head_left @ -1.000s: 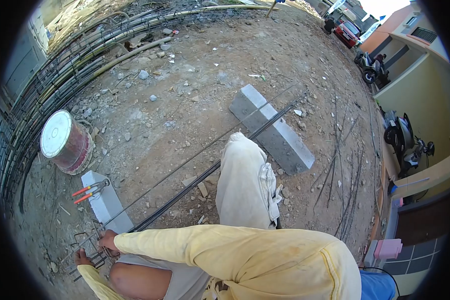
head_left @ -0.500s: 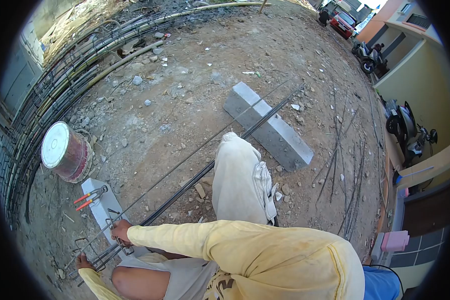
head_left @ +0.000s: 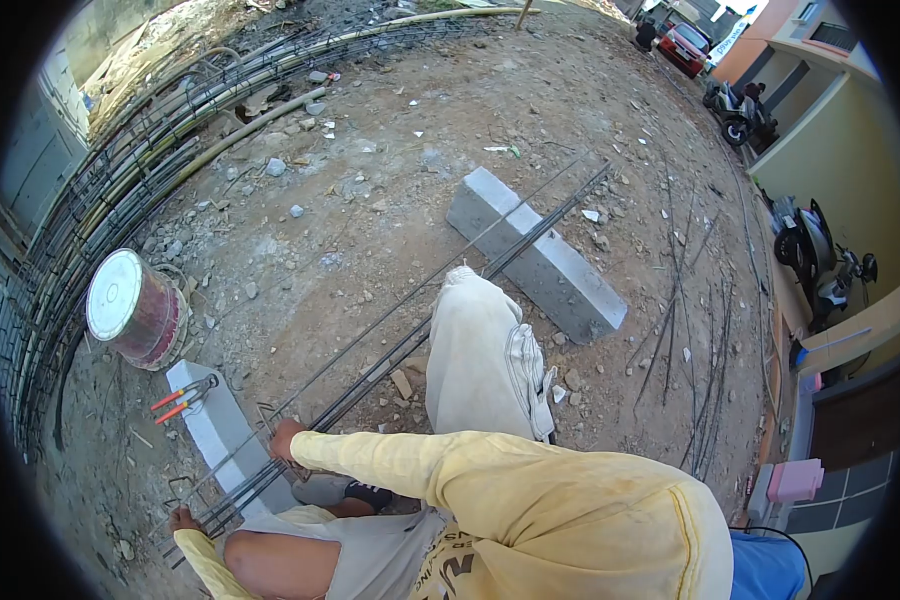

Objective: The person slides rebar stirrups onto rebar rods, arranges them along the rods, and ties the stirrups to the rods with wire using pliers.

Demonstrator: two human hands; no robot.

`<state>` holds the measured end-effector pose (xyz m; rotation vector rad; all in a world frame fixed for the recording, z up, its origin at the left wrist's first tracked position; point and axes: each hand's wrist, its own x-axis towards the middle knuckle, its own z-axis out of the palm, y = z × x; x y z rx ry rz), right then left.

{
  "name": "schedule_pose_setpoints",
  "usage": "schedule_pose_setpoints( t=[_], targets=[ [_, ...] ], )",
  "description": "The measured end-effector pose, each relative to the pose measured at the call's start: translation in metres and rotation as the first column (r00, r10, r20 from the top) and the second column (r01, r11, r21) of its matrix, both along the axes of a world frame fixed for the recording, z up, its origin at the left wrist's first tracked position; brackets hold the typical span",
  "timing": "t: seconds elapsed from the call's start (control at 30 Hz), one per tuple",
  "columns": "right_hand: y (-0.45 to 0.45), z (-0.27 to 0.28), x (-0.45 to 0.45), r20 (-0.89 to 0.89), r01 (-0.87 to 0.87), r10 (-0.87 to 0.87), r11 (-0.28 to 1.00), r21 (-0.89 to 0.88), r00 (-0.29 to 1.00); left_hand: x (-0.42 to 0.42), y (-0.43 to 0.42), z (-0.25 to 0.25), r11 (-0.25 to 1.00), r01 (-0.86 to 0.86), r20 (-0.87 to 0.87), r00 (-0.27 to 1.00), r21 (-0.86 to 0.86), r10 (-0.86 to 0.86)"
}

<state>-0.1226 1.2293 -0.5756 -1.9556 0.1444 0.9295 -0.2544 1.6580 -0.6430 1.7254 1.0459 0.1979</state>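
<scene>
Long thin steel bars (head_left: pixel 370 375) lie slantwise across two concrete blocks, the near one (head_left: pixel 208 425) and the far one (head_left: pixel 535 255). My right hand (head_left: pixel 286 438) is closed at a bent steel stirrup (head_left: pixel 266 414) on the upper bar, above the near block. Lower left, my left hand (head_left: pixel 183 519) is closed around the bars' near end, beside another bent stirrup (head_left: pixel 178 487). My fingers are partly hidden, so the exact grip is hard to see. Pincers with orange-red handles (head_left: pixel 183 398) rest on top of the near block.
An upturned-looking bucket (head_left: pixel 140 310) stands left of the near block. Bundled rebar and bamboo poles (head_left: pixel 160 150) curve along the left. Loose rods (head_left: pixel 685 330) lie on the rubble ground to the right. Motorbikes (head_left: pixel 810 250) and a red car (head_left: pixel 685 48) are parked beyond.
My right hand has moved up and right along the bars, and the stirrup by it sits farther along too. My left hand has shifted slightly right. The view has shifted a little.
</scene>
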Motion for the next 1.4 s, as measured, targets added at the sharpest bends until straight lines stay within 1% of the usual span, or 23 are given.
schedule_pose_setpoints(
  t=[0.07, 0.1, 0.13, 0.17, 0.2, 0.23, 0.27, 0.3, 0.37, 0.43, 0.53, 0.6, 0.7, 0.8, 0.9, 1.0, 1.1, 1.13, 1.2, 1.27, 1.3, 1.4],
  targets=[
    [-0.004, 0.008, -0.001, -0.018, 0.005, -0.005, 1.000, -0.006, 1.000, 0.009, 0.002, -0.006, 1.000, -0.014, 0.021, 1.000, 0.000, 0.014],
    [-0.003, 0.003, -0.003, -0.009, 0.022, -0.022, 1.000, -0.006, 1.000, 0.005, 0.009, -0.015, 0.999, -0.041, 0.024, 0.999, 0.005, 0.041],
    [0.002, -0.013, -0.002, 0.057, 0.023, -0.019, 0.998, -0.062, 0.998, 0.001, 0.025, -0.034, 1.000, -0.009, 0.061, 0.998, -0.006, 0.009],
    [-0.003, -0.006, -0.006, 0.093, 0.025, -0.021, 0.999, -0.040, 0.995, 0.000, 0.009, -0.019, 1.000, -0.007, 0.011, 1.000, -0.016, 0.008],
    [-0.008, 0.013, -0.007, 0.089, -0.006, 0.008, 1.000, -0.029, 0.996, 0.005, -0.022, 0.010, 0.998, -0.030, -0.099, 0.994, 0.057, 0.035],
    [-0.003, -0.006, -0.005, -0.187, 0.085, -0.059, 0.987, 0.136, 0.981, 0.005, -0.041, 0.028, 0.999, -0.039, -0.121, 0.992, 0.025, 0.042],
    [-0.006, 0.007, -0.004, -0.205, 0.043, -0.010, 0.987, 0.155, 0.979, 0.008, -0.064, 0.059, 0.984, 0.092, -0.263, 0.964, 0.153, -0.050],
    [0.006, 0.011, -0.012, -0.223, 0.021, 0.036, 0.968, 0.250, 0.974, -0.015, -0.067, 0.080, 0.950, 0.127, -0.348, 0.937, 0.285, -0.021],
    [-0.001, 0.010, -0.007, -0.203, 0.007, 0.062, 0.946, 0.325, 0.977, 0.001, -0.092, 0.091, 0.898, 0.230, -0.369, 0.926, 0.374, -0.084],
    [-0.003, 0.006, -0.006, -0.192, -0.002, 0.075, 0.934, 0.358, 0.979, 0.003, -0.103, 0.094, 0.872, 0.280, -0.375, 0.919, 0.402, -0.122],
    [-0.009, -0.002, -0.004, -0.188, 0.022, 0.051, 0.929, 0.371, 0.981, 0.007, -0.103, 0.078, 0.893, 0.284, -0.444, 0.890, 0.350, -0.109],
    [-0.009, -0.002, -0.003, -0.205, 0.081, -0.003, 0.924, 0.374, 0.979, 0.016, -0.098, 0.067, 0.912, 0.284, -0.517, 0.851, 0.295, -0.097],
    [-0.008, 0.005, -0.005, -0.199, 0.137, -0.065, 0.918, 0.371, 0.978, 0.018, -0.100, 0.061, 0.900, 0.301, -0.538, 0.838, 0.315, -0.092],
    [-0.011, 0.001, -0.003, -0.223, 0.132, -0.050, 0.919, 0.372, 0.973, 0.020, -0.109, 0.060, 0.929, 0.277, -0.537, 0.837, 0.244, -0.108],
    [-0.011, -0.001, -0.001, -0.227, 0.127, -0.042, 0.919, 0.374, 0.973, 0.016, -0.115, 0.058, 0.908, 0.299, -0.508, 0.854, 0.295, -0.116],
    [-0.009, 0.007, -0.004, -0.231, 0.174, -0.094, 0.918, 0.356, 0.968, 0.017, -0.122, 0.068, 0.895, 0.347, -0.537, 0.830, 0.281, -0.153],
    [-0.009, 0.013, -0.001, -0.215, 0.063, -0.001, 0.957, 0.282, 0.977, 0.019, -0.119, 0.062, 0.906, 0.339, -0.588, 0.798, 0.253, -0.135],
    [-0.011, 0.006, -0.001, -0.186, 0.058, -0.007, 0.961, 0.271, 0.983, 0.018, -0.121, 0.068, 0.928, 0.313, -0.568, 0.809, 0.200, -0.151],
    [-0.009, -0.013, -0.001, -0.124, 0.045, -0.014, 0.967, 0.249, 0.992, 0.025, -0.124, 0.075, 0.916, 0.315, -0.563, 0.817, 0.250, -0.127],
    [-0.008, -0.010, -0.003, -0.116, 0.093, -0.065, 0.961, 0.259, 0.991, 0.035, -0.121, 0.076, 0.913, 0.311, -0.514, 0.847, 0.265, -0.140],
    [-0.007, -0.008, -0.005, -0.116, 0.112, -0.083, 0.957, 0.268, 0.990, 0.042, -0.133, 0.100, 0.889, 0.366, -0.503, 0.843, 0.275, -0.191],
    [-0.007, -0.006, -0.006, -0.143, 0.160, -0.121, 0.939, 0.304, 0.982, 0.064, -0.142, 0.113, 0.821, 0.548, -0.435, 0.786, 0.159, -0.440]
  ],
)
